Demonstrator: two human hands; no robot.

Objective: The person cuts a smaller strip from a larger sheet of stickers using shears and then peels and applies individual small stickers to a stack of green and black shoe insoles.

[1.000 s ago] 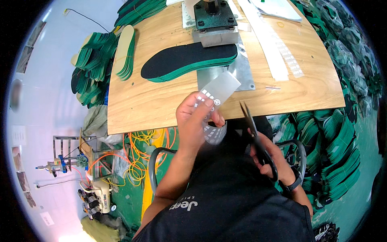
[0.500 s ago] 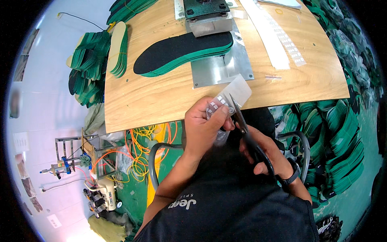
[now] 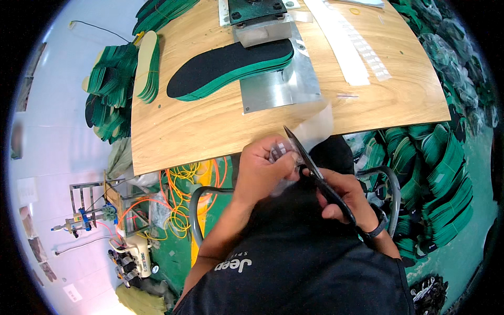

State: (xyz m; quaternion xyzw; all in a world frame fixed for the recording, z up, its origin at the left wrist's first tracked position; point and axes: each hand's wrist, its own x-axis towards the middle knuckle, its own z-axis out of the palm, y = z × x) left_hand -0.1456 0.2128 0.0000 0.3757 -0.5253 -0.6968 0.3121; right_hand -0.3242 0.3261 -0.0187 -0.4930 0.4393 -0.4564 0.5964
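Wooden table [image 3: 199, 126] over green floor [image 3: 472, 252]; fingers closed round scissors [image 3: 315, 170], label strip [image 3: 310, 131].

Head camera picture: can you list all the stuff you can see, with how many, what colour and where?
wooden table: one, light brown, upper middle.
insole stack: one, black tops with green edges, on the table under the press.
metal plate: one, silver, under that stack.
press block: one, dark, top edge of the table.
backing strip: one, white, lying on the table's right half.
green insole piles: many, green, left of the table, and more on the floor at right.
cables: a tangle, orange and yellow, below the table.
clear plastic strip: one, see-through, pinched by the left hand.
scissors: one pair, black, in the right hand.
left hand: one, centre.
right hand: one, right of centre.
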